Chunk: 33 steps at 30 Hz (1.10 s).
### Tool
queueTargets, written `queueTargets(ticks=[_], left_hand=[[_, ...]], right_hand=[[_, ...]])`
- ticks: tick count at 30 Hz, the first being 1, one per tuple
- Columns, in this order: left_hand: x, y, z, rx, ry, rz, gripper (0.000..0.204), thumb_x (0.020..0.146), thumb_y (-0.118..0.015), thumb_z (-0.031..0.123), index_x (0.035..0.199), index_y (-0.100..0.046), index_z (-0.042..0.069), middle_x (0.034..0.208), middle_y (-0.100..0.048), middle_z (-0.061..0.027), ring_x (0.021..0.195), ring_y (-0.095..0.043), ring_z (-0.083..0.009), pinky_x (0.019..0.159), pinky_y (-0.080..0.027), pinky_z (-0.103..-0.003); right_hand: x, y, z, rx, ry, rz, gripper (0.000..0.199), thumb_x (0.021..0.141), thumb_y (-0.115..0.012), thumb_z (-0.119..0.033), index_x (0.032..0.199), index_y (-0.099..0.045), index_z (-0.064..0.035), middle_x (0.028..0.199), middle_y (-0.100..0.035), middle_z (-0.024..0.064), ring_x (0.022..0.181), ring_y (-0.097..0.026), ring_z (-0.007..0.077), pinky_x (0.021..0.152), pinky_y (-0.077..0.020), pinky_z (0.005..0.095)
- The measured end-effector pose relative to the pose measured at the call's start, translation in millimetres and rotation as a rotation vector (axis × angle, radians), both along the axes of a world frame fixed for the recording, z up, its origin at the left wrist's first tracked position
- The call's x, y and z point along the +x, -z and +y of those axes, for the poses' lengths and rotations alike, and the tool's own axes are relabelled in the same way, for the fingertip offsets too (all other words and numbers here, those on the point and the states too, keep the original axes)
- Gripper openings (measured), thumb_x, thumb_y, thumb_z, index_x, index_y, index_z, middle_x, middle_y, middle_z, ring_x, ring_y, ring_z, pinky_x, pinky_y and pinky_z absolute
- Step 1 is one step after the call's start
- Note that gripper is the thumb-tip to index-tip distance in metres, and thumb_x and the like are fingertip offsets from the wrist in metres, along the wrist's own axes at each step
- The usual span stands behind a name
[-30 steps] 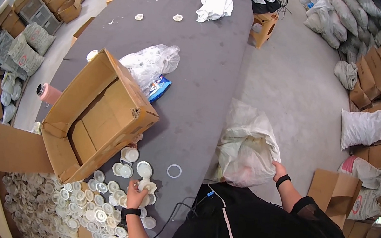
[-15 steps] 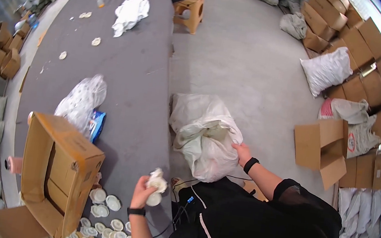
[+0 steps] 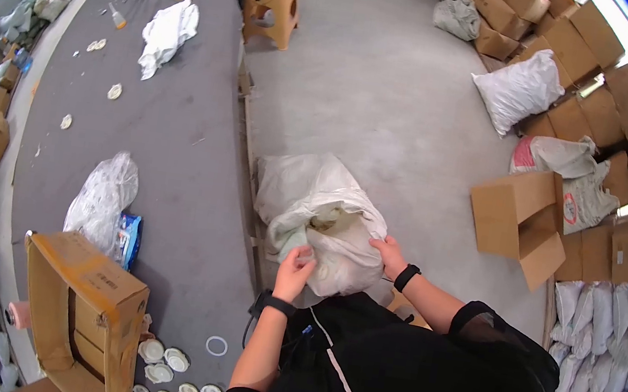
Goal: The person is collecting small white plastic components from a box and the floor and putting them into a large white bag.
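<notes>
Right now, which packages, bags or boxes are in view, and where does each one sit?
White sack: floor beside the table, both hands at its mouth.
Open brown carton: table, lower left.
Clear plastic bag: table, above the carton.
Open brown box: floor, right.
White woven sack: floor, upper right.

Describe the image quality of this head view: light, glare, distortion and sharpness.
Head view: even daylight with soft shadows; glare whitens the top right corner past the stacked boxes. Fisheye bends the table edge and leaves a black rim. The white sack and both hands, left hand and right hand, look fairly sharp; rim detail smears.
</notes>
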<state>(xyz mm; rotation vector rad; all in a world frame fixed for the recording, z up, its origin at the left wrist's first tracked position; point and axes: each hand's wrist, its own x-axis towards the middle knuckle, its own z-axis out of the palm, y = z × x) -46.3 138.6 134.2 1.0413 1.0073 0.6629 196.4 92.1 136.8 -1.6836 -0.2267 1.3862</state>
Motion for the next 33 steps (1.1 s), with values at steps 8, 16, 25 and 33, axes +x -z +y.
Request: queueTargets(ticks=[8,16,25,33], left_hand=[[-126.6,4.8,-101.4,-0.200,-0.439,0.098,0.018,0.080,-0.057,0.011,0.096,-0.053,0.003,0.085,-0.058,-0.0034,0.068,-0.056,-0.0100,0.059,-0.044,-0.020],[-204.1,-4.0,-151.4,-0.064,-0.984,0.230,0.012,0.082,-0.054,0.013,0.089,-0.055,0.003,0.075,-0.055,-0.0009,0.059,-0.050,-0.0080,0.055,-0.041,-0.020],[-357.1,15.7,-204.7,0.263,-1.268,1.281,0.040,0.066,-0.061,0.009,0.102,-0.047,-0.003,0.098,-0.049,-0.0202,0.094,-0.046,-0.0355,0.085,-0.035,-0.042],[-344.8,2.6,-200.1,0.110,-1.050,1.422,0.049,0.058,-0.068,0.011,0.100,-0.047,-0.002,0.094,-0.047,-0.0183,0.090,-0.046,-0.0361,0.082,-0.038,-0.040]], right_hand=[[-10.7,-3.8,19.7,0.075,-0.016,0.196,0.033,0.077,-0.051,-0.010,0.107,-0.047,0.0030,0.101,-0.056,0.0131,0.091,-0.055,0.0229,0.080,-0.0442,0.0348],[12.3,28.9,19.1,0.035,-0.015,0.520,0.040,0.081,-0.044,-0.015,0.118,-0.040,0.0011,0.114,-0.050,0.0174,0.103,-0.050,0.0295,0.094,-0.0371,0.0409],[0.5,31.5,7.0,-0.010,-0.028,0.428,0.041,0.082,-0.044,-0.017,0.119,-0.040,-0.0007,0.115,-0.050,0.0164,0.104,-0.049,0.0293,0.093,-0.0374,0.0415],[3.0,42.4,-1.7,0.008,-0.015,0.433,0.039,0.080,-0.045,-0.015,0.116,-0.042,0.0008,0.110,-0.052,0.0163,0.100,-0.051,0.0299,0.089,-0.0393,0.0409]])
